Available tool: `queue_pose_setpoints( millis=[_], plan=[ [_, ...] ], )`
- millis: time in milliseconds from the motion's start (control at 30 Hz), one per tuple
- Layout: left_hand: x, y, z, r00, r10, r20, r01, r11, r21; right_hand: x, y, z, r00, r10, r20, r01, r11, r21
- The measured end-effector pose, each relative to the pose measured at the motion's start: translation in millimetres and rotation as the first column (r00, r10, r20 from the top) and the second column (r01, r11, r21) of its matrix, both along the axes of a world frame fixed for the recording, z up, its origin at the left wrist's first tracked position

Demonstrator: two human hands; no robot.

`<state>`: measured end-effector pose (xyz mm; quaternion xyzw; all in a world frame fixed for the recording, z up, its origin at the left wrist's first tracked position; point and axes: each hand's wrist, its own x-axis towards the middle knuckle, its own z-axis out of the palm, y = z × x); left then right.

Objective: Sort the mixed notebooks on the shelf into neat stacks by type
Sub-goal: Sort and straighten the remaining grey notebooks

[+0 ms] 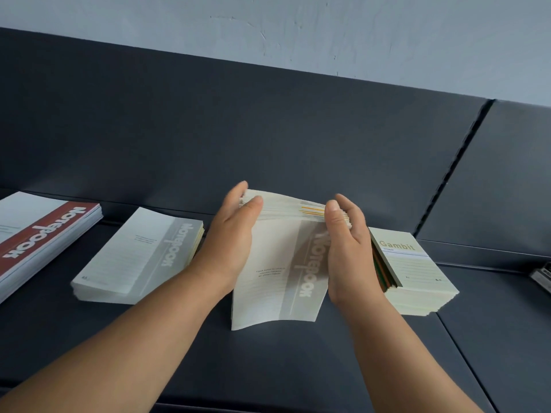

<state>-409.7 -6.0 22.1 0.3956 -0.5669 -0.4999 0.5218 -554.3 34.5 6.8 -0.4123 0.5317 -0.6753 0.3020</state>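
A thick stack of pale notebooks (280, 263) with a grey "Notebook" band is tilted up in the middle of the dark shelf (298, 368), its near edge resting on the shelf. My left hand (232, 234) grips its left side, thumb on the front cover. My right hand (347, 242) grips its right side near the top. Left of it lies a flat stack of grey-banded notebooks (134, 257). Further left sits a stack with a red "Notebook" band (38, 239). To the right lies a stack of pale green "Gambit" notebooks (414, 269), with coloured spines showing beneath its top cover.
A dark panel (268, 129) rises behind the shelf, with a pale wall above. A seam (456, 162) splits the panel at the right. A small grey object (542, 277) pokes in at the right edge.
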Motion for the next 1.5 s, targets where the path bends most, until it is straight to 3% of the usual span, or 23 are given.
queue_pose_setpoints(
  millis=[200, 333, 467, 567, 667, 800, 1033, 1233, 1500],
  plan=[
    [6, 0, 4, 0.991, -0.13, 0.046, 0.131, 0.991, -0.032, -1, 2, 4, 0.999, 0.038, -0.016, -0.038, 0.999, 0.005],
    [11, -2, 11, 0.991, -0.003, 0.135, 0.024, 0.988, -0.153, -5, 4, 7, 0.98, -0.017, -0.196, 0.008, 0.999, -0.045],
    [12, -8, 14, 0.893, 0.136, 0.43, 0.01, 0.947, -0.321, -6, 4, 11, 0.92, -0.07, -0.386, 0.054, 0.997, -0.05],
    [13, -9, 13, 0.866, 0.154, 0.475, 0.013, 0.944, -0.331, -8, 5, 13, 0.887, -0.066, -0.458, 0.068, 0.998, -0.012],
    [11, -5, 14, 0.896, 0.119, 0.428, 0.019, 0.952, -0.305, -10, 6, 15, 0.891, -0.044, -0.452, 0.05, 0.999, 0.002],
    [12, 1, 11, 0.974, 0.042, 0.223, 0.0, 0.982, -0.187, -8, 9, 12, 0.951, 0.014, -0.309, -0.013, 1.0, 0.004],
    [14, 3, -6, 0.977, -0.192, 0.091, 0.19, 0.981, 0.03, -9, 7, -11, 0.975, 0.138, -0.175, -0.132, 0.99, 0.049],
    [19, -2, -15, 0.972, -0.226, 0.071, 0.22, 0.973, 0.075, -18, 6, -16, 0.967, 0.201, -0.158, -0.192, 0.979, 0.071],
    [20, -4, -21, 0.946, -0.199, 0.254, 0.171, 0.977, 0.127, -20, 14, -29, 0.939, 0.247, -0.238, -0.199, 0.957, 0.21]
  ],
)
